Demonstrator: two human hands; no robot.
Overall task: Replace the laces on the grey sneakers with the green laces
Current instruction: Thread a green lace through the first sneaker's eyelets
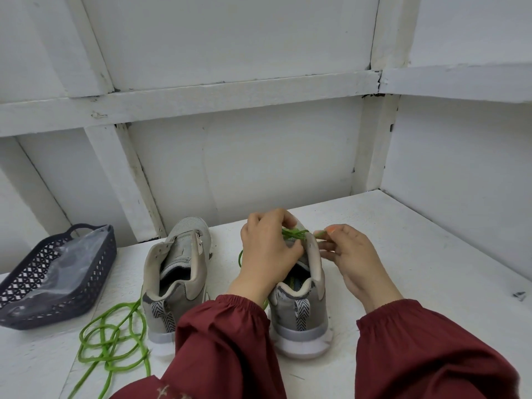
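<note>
On white tabletop [403,240], two grey sneakers are standing heels toward camera. Left hand [267,249] is curling its fingers over the top eyelets of the right sneaker [302,312], seemingly pinching the threaded green lace [293,234] there. The exact grip is hidden under the fingers. Right hand [351,254] is pinching that lace's free end between thumb and forefinger just beside the shoe's collar, other fingers loosely bent. A loop of the same lace is sticking out left of the left hand. Left sneaker [178,254] is sitting unlaced, tongue up, with a tongue marking too blurred to read. Spare green lace [115,335] is lying tangled on the table, touching that shoe's heel. Dark basket [57,306] at far left is holding a clear plastic bag [77,254]. Maroon sleeves [230,341] are covering both wrists.
</note>
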